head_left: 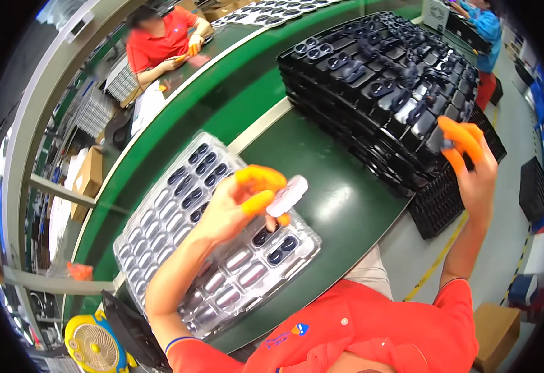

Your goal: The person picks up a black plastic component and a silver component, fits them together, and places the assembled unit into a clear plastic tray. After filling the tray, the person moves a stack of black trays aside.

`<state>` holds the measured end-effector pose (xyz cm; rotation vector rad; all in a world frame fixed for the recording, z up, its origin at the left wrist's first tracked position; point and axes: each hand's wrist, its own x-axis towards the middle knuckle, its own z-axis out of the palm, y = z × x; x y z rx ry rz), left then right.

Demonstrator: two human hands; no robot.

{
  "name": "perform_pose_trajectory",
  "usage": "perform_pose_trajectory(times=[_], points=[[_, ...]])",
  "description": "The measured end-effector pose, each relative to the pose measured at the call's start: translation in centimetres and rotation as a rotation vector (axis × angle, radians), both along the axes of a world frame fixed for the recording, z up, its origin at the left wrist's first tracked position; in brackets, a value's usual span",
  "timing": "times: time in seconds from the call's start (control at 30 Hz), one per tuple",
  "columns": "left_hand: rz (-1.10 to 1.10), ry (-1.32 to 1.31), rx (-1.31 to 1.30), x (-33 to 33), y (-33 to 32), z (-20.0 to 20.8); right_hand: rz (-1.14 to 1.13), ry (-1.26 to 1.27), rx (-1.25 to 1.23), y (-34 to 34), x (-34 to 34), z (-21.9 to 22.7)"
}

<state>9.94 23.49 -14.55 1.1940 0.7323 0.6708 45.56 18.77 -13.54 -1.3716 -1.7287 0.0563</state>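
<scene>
My left hand [247, 198], with orange finger covers, is closed on a pale, rounded oblong piece [289, 195] above a clear plastic blister tray [238, 281]. Several of the tray's pockets hold dark pieces with two round ends [282, 250]; others show no dark piece. Out to the right, my right hand [472, 155], also in orange finger covers, pinches a small dark piece [447, 143]. Its exact kind is too small to tell. That hand is beside the right edge of a tall stack of black trays [353, 133], whose top tray carries many dark parts.
The trays rest on a green worktable [337, 180]. Beyond it runs a green conveyor belt [241, 102], with a person in red [163, 43] working across it. More black trays [437, 208] stand low at right. A yellow fan [95, 344] is at lower left, a cardboard box [497, 336] at lower right.
</scene>
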Motion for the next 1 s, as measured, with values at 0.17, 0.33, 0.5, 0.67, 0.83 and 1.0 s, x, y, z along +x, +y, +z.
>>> perform_pose_trajectory(times=[0.17, 0.33, 0.5, 0.67, 0.83, 1.0], points=[[0.011, -0.119, -0.051, 1.9, -0.1, -0.9, 0.333, 0.369, 0.076, -1.7, -4.3, -1.7], [0.021, -0.019, 0.056, 1.2, -0.1, -2.3, 0.56, 1.002, -0.249, -0.1, -9.2, -4.7], [0.108, 0.068, 0.069, 1.4, -0.1, -2.5, 0.505, 1.123, -0.29, 1.1, -11.4, -6.1], [0.049, 0.177, -0.015, 1.3, -0.4, -0.6, 0.508, 1.087, -0.372, 1.6, -12.4, -6.8], [-0.02, 0.384, 0.128, 1.1, -0.3, -0.5, 0.592, 1.193, -0.356, 1.5, -14.0, -7.3], [-0.024, 0.289, 0.103, 1.3, -0.8, -1.5, 0.529, 1.031, -0.231, 1.5, -15.1, -8.2]])
